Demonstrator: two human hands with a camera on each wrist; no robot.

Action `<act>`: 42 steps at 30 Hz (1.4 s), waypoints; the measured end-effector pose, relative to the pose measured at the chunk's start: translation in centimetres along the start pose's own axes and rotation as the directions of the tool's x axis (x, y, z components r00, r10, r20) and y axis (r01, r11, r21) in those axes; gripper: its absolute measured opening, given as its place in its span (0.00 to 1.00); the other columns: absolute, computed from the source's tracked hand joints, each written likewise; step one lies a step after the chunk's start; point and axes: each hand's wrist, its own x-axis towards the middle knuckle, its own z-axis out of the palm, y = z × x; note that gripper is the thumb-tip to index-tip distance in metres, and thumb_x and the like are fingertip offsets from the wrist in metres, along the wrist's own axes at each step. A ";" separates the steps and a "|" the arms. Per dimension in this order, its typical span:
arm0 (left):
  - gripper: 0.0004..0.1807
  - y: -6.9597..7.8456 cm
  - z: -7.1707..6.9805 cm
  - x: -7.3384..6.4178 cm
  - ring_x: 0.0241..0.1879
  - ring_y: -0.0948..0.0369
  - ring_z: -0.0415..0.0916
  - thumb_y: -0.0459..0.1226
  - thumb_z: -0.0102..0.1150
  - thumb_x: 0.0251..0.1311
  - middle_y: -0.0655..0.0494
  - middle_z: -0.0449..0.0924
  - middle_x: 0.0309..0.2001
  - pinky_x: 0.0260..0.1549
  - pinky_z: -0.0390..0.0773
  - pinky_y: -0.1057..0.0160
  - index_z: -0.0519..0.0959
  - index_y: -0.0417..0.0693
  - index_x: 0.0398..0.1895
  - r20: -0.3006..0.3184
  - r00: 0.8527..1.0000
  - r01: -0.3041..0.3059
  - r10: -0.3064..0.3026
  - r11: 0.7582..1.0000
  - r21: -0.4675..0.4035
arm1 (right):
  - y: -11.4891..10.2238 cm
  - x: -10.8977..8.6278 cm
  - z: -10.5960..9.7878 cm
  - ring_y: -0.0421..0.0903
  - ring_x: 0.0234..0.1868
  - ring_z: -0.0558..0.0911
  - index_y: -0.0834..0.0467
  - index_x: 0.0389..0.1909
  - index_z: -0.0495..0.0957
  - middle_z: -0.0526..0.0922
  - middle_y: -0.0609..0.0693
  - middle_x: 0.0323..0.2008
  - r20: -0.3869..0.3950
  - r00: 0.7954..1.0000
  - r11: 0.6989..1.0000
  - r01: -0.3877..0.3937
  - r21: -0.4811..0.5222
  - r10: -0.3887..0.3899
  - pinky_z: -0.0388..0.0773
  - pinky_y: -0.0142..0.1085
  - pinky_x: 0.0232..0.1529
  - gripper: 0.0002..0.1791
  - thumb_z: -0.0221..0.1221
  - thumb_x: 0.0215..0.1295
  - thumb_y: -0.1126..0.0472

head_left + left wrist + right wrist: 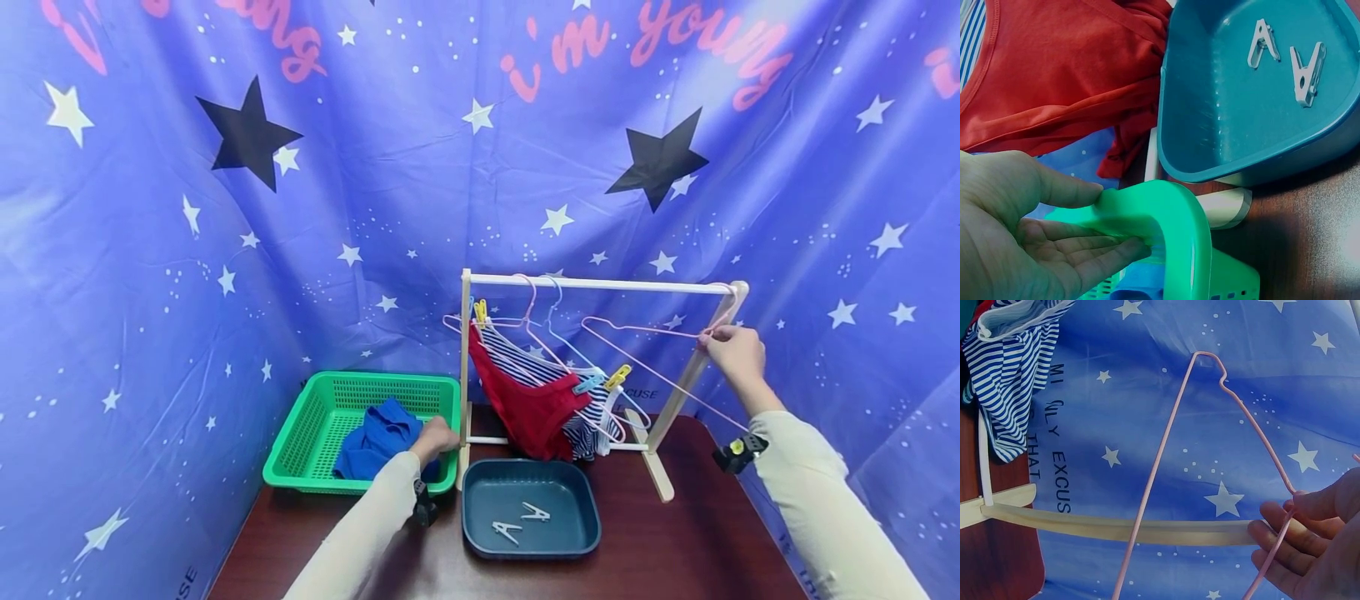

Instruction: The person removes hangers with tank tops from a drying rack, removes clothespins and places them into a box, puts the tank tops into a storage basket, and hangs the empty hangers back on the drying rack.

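Observation:
My right hand (738, 357) pinches a pink wire hanger (1159, 453) near its neck, at the right end of the drying rack (600, 284). The hanger's hook reaches the top rail. My left hand (437, 437) grips the right rim of a green basket (295, 423), the thumb on the outside and the fingers under the rim in the left wrist view. Inside the basket lies a crumpled blue cloth (386, 437). Red underpants (528, 412) and a striped garment (1007, 381) hang from other hangers on the rack.
A dark blue tray (480, 482) with two white clothespins (535, 512) stands before the rack on the brown table (675, 554). Yellow clips (618, 377) and blue clips (588, 383) hold the hanging garments. A starry blue curtain (420, 208) surrounds the table.

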 end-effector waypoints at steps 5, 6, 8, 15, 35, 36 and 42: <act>0.21 -0.2 0.2 0.2 0.18 0.59 0.60 0.24 0.62 0.51 0.55 0.58 0.19 0.17 0.67 0.65 0.61 0.49 0.16 -0.003 1.000 -0.005 0.005 1.000 0.012 | 0.1 -0.3 0.0 0.71 0.47 0.81 0.72 0.48 0.82 0.84 0.71 0.46 -0.050 0.999 1.000 0.003 -0.001 -0.003 0.73 0.55 0.44 0.19 0.60 0.69 0.58; 0.21 -0.2 0.2 0.3 0.17 0.59 0.60 0.24 0.62 0.50 0.56 0.58 0.19 0.17 0.65 0.65 0.60 0.49 0.16 -0.004 1.000 -0.005 0.005 1.000 0.012 | 0.0 -0.4 -0.1 0.71 0.48 0.82 0.72 0.48 0.82 0.84 0.71 0.46 -0.060 0.998 1.000 0.004 -0.004 -0.004 0.74 0.55 0.44 0.19 0.60 0.69 0.58; 0.21 -0.2 0.2 0.4 0.17 0.59 0.59 0.24 0.61 0.50 0.56 0.57 0.19 0.16 0.63 0.66 0.60 0.50 0.16 -0.002 1.000 -0.003 0.003 1.000 0.010 | -0.3 -0.5 -0.2 0.71 0.48 0.82 0.72 0.48 0.83 0.84 0.71 0.46 -0.077 0.997 1.000 0.009 -0.006 -0.009 0.74 0.55 0.45 0.19 0.59 0.70 0.58; 0.21 -0.1 0.1 0.2 0.18 0.60 0.57 0.23 0.58 0.50 0.57 0.54 0.19 0.16 0.62 0.65 0.58 0.50 0.16 -0.004 1.000 -0.002 0.002 1.000 0.000 | -1.4 -0.7 -0.8 0.66 0.48 0.83 0.66 0.50 0.85 0.86 0.67 0.47 -0.124 0.992 1.000 -0.028 0.004 0.028 0.72 0.48 0.40 0.19 0.57 0.72 0.56; 0.17 0.0 -0.2 0.2 0.20 0.58 0.61 0.24 0.63 0.52 0.53 0.60 0.22 0.18 0.66 0.64 0.64 0.46 0.20 0.008 1.000 0.013 -0.013 1.000 0.014 | -13.6 -4.2 -1.9 0.20 0.27 0.81 0.79 0.51 0.78 0.79 0.20 0.21 0.072 0.965 0.854 0.186 0.487 -0.251 0.79 0.17 0.33 0.20 0.59 0.73 0.63; 0.17 0.0 -0.2 0.2 0.20 0.58 0.62 0.24 0.63 0.52 0.53 0.61 0.22 0.19 0.67 0.64 0.64 0.46 0.20 0.009 1.000 0.013 -0.013 1.000 0.011 | -14.2 -4.4 -1.6 0.21 0.27 0.81 0.78 0.51 0.79 0.82 0.24 0.22 0.096 0.959 0.856 0.192 0.480 -0.268 0.79 0.18 0.33 0.20 0.59 0.73 0.62; 0.18 0.0 -0.3 0.3 0.21 0.58 0.64 0.25 0.66 0.51 0.53 0.62 0.22 0.24 0.75 0.61 0.65 0.46 0.18 0.009 1.000 0.001 -0.001 1.000 0.020 | -17.2 -5.2 0.2 0.25 0.28 0.82 0.77 0.48 0.81 0.89 0.65 0.36 0.208 0.916 0.860 0.218 0.461 -0.344 0.80 0.19 0.35 0.17 0.60 0.72 0.63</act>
